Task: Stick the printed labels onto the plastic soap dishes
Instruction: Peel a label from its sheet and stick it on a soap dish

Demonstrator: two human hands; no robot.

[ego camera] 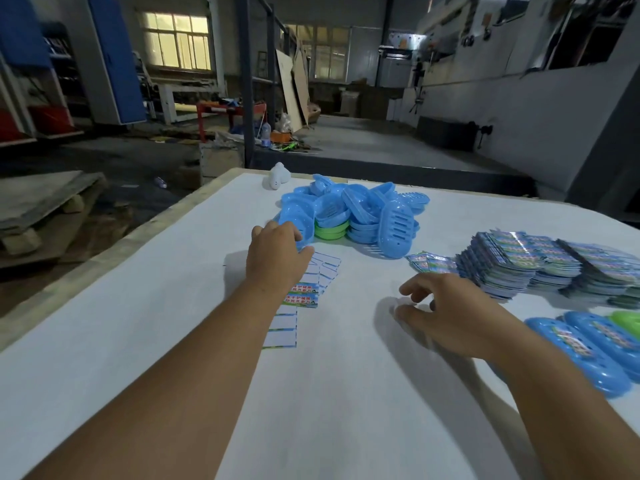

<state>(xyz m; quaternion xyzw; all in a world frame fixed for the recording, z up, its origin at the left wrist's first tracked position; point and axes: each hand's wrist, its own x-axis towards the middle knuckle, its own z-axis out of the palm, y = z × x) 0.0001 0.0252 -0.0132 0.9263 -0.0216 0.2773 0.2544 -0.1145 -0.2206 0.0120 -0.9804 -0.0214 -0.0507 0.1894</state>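
A: Dishes first — the unlabelled pile of soap dishes point(349, 211) sits at the far middle of the white table point(138, 306), mostly blue with a green one or two nested underneath, oval shells with slotted bottoms. The left hand point(277, 252) reaches to the nearest blue dish point(296, 223); its fingers curl over the rim, though whether they have truly gripped it I cannot tell.

B: And the other hand?

A: The right hand point(446, 313) hovers low over bare table, fingers loosely spread and holding nothing. To its right stand stacks of printed labels point(526, 265), glossy and colourful, with a few loose ones point(429, 262) fanned out beside them. Finished dishes point(585, 344) with labels on lie at the right edge.

B: How should a dish handle?

A: Light, I'd judge — thin moulded plastic, stiff enough to lift by one rim, smooth and a bit slippery. The nested ones may cling together, so take the top shell by its long edge. Under the left forearm lies a label backing sheet point(294, 313), mostly peeled white blanks; that paper looks limp and easily creased.
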